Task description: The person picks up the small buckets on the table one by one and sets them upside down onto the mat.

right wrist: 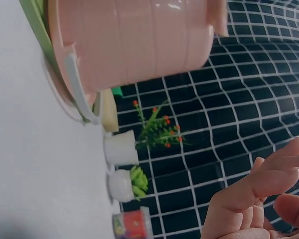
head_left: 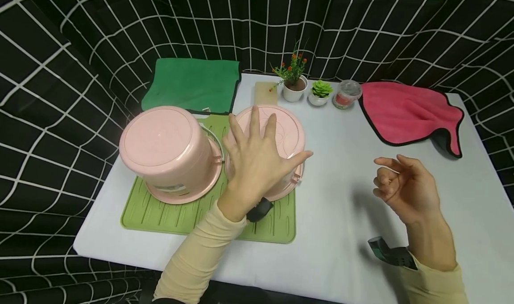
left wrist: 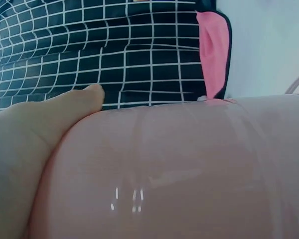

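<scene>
Two pink buckets stand upside down, side by side, on a green ribbed drying mat (head_left: pixel 277 226). On the base of the right bucket (head_left: pixel 291 125) rests my left hand (head_left: pixel 257 161), fingers spread wide and straight. The left wrist view shows the thumb (left wrist: pixel 84 99) lying along the bucket's edge, with the shiny wall (left wrist: pixel 179 164) filling the lower part. The left bucket (head_left: pixel 158 139) is untouched. My right hand (head_left: pixel 409 185) hovers over the white table to the right, fingers loosely bent and holding nothing. In the right wrist view a white bucket handle (right wrist: pixel 79 89) hangs near the rim.
Behind the buckets lie a green cloth (head_left: pixel 192 83) and a beige board (head_left: pixel 266 93). A potted plant with orange flowers (head_left: pixel 294 83), a small succulent (head_left: pixel 320 93) and a glass jar (head_left: pixel 346 94) line the back edge. A pink cloth (head_left: pixel 409 112) lies at the back right.
</scene>
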`<state>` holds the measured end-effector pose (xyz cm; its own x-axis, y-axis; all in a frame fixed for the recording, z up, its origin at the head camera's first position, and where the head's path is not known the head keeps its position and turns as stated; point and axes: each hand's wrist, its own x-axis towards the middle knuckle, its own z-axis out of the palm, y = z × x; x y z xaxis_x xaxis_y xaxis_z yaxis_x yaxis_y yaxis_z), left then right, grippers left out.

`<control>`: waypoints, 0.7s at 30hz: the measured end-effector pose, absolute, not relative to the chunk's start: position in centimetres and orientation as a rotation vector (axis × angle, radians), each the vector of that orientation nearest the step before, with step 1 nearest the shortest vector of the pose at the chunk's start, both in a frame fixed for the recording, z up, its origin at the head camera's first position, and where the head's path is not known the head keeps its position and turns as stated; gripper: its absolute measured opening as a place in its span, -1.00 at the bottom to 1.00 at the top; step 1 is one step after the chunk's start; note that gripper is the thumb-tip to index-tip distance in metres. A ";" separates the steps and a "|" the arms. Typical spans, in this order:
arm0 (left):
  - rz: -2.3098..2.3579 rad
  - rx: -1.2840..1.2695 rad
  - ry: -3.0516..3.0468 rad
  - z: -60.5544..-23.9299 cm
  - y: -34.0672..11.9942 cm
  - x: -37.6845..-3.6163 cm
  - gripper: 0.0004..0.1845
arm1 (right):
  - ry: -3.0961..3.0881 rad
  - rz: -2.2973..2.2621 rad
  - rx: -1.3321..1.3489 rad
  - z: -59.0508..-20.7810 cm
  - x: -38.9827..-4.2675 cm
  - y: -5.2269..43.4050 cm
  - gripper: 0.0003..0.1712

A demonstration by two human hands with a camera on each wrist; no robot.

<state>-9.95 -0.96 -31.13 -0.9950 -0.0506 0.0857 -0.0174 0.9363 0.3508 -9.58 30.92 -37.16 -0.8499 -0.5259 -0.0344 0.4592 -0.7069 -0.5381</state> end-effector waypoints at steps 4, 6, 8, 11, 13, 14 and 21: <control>-0.569 0.046 -2.985 -31.1 -1.2 -10.0 0.12 | 1.012 -2.463 -0.177 -36.6 -9.5 29.2 -0.17; -0.570 0.040 -2.984 -31.1 -1.5 -10.0 0.09 | 1.282 -2.417 -0.159 -36.1 -9.4 27.9 -0.24; -0.578 0.033 -2.987 -31.1 -1.9 -10.0 0.06 | 1.634 -2.314 -0.154 -35.6 -9.2 26.6 -0.36; -0.583 -0.003 -2.974 -30.8 -2.6 -9.9 0.03 | 2.233 -2.018 -0.171 -34.6 -8.9 24.7 -0.59; -0.592 -0.037 -2.966 -30.4 -3.1 -9.7 0.02 | 2.567 -1.794 -0.222 -34.0 -8.7 23.5 -0.73; -0.591 -0.057 -2.964 -30.2 -3.4 -9.6 0.02 | 2.709 -1.690 -0.246 -33.7 -8.7 23.0 -0.77; -0.589 -0.117 -3.009 -28.5 -6.0 -9.4 0.03 | 3.274 -1.272 -0.578 -32.5 -9.8 20.8 -0.66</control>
<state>-9.45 -6.00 -28.53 -0.9944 0.0605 0.0861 0.0885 0.9235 0.3733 -9.78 20.75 -32.46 -0.8637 -0.1407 0.4840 -0.4306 0.7052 -0.5633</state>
